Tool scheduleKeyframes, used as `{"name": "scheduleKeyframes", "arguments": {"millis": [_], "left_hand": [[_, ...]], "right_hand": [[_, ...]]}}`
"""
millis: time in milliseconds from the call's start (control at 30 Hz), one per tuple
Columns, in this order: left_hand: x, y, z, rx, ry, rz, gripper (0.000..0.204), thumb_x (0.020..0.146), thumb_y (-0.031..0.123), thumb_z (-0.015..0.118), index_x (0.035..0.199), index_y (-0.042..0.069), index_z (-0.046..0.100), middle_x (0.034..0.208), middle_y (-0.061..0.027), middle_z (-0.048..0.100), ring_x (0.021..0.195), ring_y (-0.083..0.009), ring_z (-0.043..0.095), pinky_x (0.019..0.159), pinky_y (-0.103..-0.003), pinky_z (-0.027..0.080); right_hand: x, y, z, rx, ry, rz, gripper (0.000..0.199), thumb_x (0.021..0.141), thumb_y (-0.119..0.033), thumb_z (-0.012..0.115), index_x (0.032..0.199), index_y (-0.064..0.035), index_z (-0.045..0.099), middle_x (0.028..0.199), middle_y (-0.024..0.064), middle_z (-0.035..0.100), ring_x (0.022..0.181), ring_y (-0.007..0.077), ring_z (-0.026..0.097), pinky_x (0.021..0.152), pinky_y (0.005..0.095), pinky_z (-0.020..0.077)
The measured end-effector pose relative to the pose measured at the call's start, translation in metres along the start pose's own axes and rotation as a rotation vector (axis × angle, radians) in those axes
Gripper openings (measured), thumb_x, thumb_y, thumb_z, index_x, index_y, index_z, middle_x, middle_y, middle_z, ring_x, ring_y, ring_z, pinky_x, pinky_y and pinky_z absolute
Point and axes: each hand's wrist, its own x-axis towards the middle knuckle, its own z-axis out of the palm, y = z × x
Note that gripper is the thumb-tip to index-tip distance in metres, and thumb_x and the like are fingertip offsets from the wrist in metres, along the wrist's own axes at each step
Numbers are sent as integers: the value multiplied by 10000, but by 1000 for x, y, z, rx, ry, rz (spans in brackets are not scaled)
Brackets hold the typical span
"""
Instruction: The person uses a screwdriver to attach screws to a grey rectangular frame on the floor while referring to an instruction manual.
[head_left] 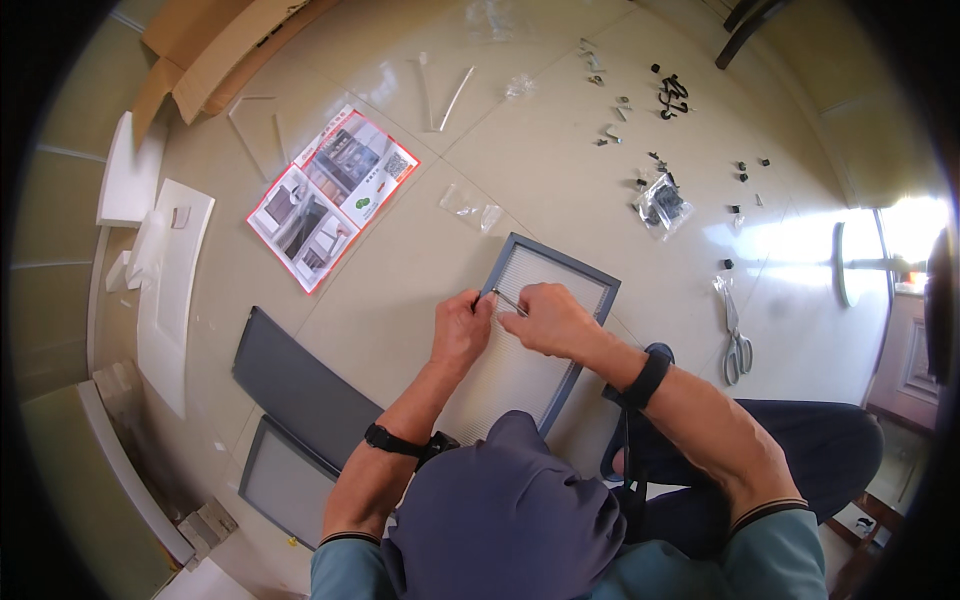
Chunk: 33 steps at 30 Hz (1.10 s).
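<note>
Both hands are down on the grey-framed panel (540, 330), which lies flat on the tiled floor (560, 170) right in front of the seated person; its ribbed pale centre shows between the frame's bars; the left hand (462, 328) is clenched at the frame's left bar, thumb and fingers pinched tight on the edge near the upper corner; the right hand (545, 318) sits just beside it, its grip closed on a thin metal tool (508, 301), a slim rod whose tip points toward the left hand; what exactly the tip touches is too small to tell; a black watch is on the left wrist, a black band on the right.

To the person's left, a dark grey flat panel (300, 385) lies on the floor, and a second framed panel (285, 485) lies just below it, near the elbow; further up, a red-bordered instruction sheet (333, 195) is spread out, well apart from the hands; a crumpled clear plastic bag (473, 210) lies between the sheet and the frame; scissors (735, 340) rest to the right, near the person's knee; beyond them a scatter of small black parts (672, 97) and a little bag of parts (663, 203) dot the far tiles; white foam pieces (170, 270) and cardboard (215, 55) line the far left.
</note>
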Motion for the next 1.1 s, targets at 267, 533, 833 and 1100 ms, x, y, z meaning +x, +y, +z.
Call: {"name": "scheduleKeyframes", "arguments": {"millis": [267,533,833,1100], "left_hand": [[-4,-5,-1,-50,-48,46,215,908,152,644,830,-48,628,569,-136,434,534,-142,403,517,-327,391],[-6,5,-6,66,-27,84,217,895,148,647,767,-18,593,668,-245,571,599,-424,567,551,-447,449],[-2,5,4,83,27,56,257,897,180,648,764,-35,605,648,-242,560,572,-385,545,558,-443,449],[0,7,0,99,20,-2,267,897,195,639,785,-48,639,667,-279,588,647,-463,597,612,-487,484]], "right_hand": [[23,7,-20,-597,-118,-409,221,862,-153,597,753,35,637,745,256,650,755,403,670,665,434,556],[11,5,-21,724,-363,491,183,963,-150,521,1036,-7,610,609,-7,527,376,50,355,314,211,266],[16,-8,-37,395,-195,438,339,949,-335,548,954,-3,615,684,64,626,409,101,508,325,255,399],[10,-37,-46,-46,-178,242,352,898,-346,600,921,4,637,650,103,643,493,168,623,395,299,483]]}}
